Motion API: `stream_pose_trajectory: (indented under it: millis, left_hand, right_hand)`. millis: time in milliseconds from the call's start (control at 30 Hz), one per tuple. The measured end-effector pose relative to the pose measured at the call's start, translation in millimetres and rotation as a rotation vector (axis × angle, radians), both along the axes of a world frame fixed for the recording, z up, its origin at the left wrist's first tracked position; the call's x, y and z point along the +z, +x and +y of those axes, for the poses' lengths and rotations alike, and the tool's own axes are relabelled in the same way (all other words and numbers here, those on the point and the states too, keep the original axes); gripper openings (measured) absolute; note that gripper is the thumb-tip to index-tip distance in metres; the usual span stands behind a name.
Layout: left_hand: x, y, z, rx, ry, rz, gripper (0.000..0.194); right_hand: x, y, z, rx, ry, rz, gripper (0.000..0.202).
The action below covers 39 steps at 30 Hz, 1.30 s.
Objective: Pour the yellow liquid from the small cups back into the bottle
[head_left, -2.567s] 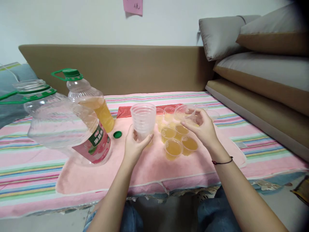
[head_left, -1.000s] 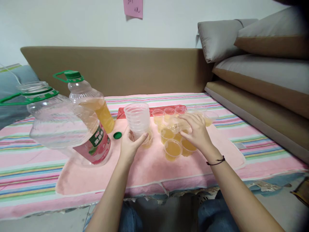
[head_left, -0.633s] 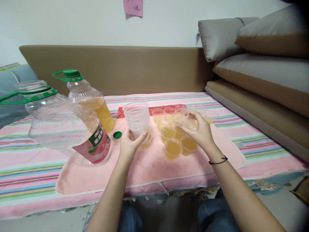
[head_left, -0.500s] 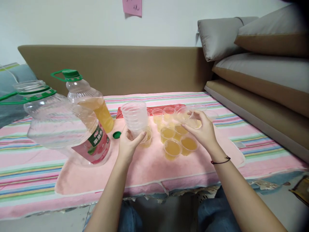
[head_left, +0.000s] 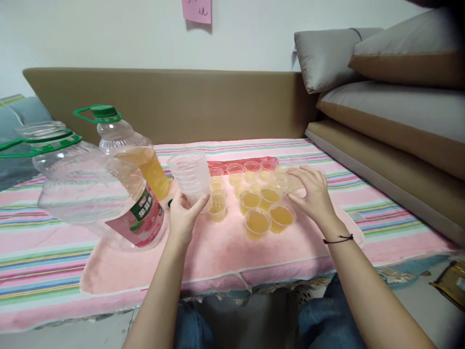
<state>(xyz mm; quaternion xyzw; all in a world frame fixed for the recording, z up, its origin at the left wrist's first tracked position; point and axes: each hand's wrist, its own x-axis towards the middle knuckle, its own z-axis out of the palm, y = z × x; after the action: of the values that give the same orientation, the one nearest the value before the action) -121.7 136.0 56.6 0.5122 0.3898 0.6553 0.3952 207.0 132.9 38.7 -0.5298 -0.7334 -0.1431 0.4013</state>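
A stack of clear plastic cups (head_left: 191,177) is in my left hand (head_left: 184,213), tilted slightly, above the left part of the pink mat (head_left: 218,247). My right hand (head_left: 312,191) pinches a clear cup (head_left: 285,183), turned on its side, by the right end of the filled cups. Several cups of yellow drink (head_left: 257,222) stand grouped on the mat between my hands. One more filled cup (head_left: 218,209) stands just right of the stack. Behind them is a back row of cups (head_left: 235,172).
On the left stand an open, nearly clear bottle (head_left: 83,189) with a pink label and a capped bottle of yellow drink (head_left: 152,169). A red wrapper (head_left: 225,166) lies behind the cups. Folded cushions (head_left: 392,106) are piled on the right.
My left hand has moved left with the cup stack. My right hand has moved slightly right, and its cup is now tipped on its side.
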Motion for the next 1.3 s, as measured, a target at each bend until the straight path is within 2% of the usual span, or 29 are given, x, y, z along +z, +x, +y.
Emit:
stream_pose_trajectory:
  millis: [100,200,433,667,800,933,1067,1167,1233,1300]
  left_hand:
    - [-1.1,0.8,0.3,-0.017,0.008,0.003,0.059]
    - [-1.4,1.2,-0.1,-0.014,0.000,0.013,0.059]
    - [-0.6,2.4,-1.3,-0.013,-0.016,0.015,0.060]
    - [-2.8,4.8,-1.4,-0.026,-0.017,0.022,0.061]
    - [-4.4,6.8,-2.6,-0.031,-0.006,0.046,0.058]
    - [-4.3,11.3,-5.5,-0.056,-0.019,0.075,0.054]
    - [-5.4,17.5,-8.0,-0.086,-0.055,0.119,0.054]
    - [-7.2,21.2,-9.1,-0.098,-0.039,0.204,0.052]
    - [-7.8,23.2,-10.2,-0.081,0.008,0.313,0.047]
    - [-7.9,25.0,-11.6,-0.067,0.047,0.417,0.043]
  right_hand:
    - [3.2,-6.1,-0.1,0.043,0.026,-0.178,0.048]
    - [6.7,-13.1,0.9,0.044,0.050,-0.239,0.049]
    - [13.6,-16.9,-0.1,0.000,0.129,-0.226,0.050]
    - [22.7,-17.2,-7.0,-0.102,0.244,-0.229,0.043]
    - [26.6,-16.5,-9.0,-0.093,0.221,-0.236,0.041]
    - [28.2,-14.5,-9.6,-0.146,0.298,-0.161,0.040]
    - [20.7,-14.7,-5.9,-0.092,0.161,-0.177,0.042]
    - [18.2,-16.4,-2.8,-0.104,0.130,-0.031,0.043]
    - [22.4,-19.7,-3.1,-0.093,0.140,0.177,0.045]
    - [31.0,-26.6,-6.3,0.009,0.120,0.444,0.047]
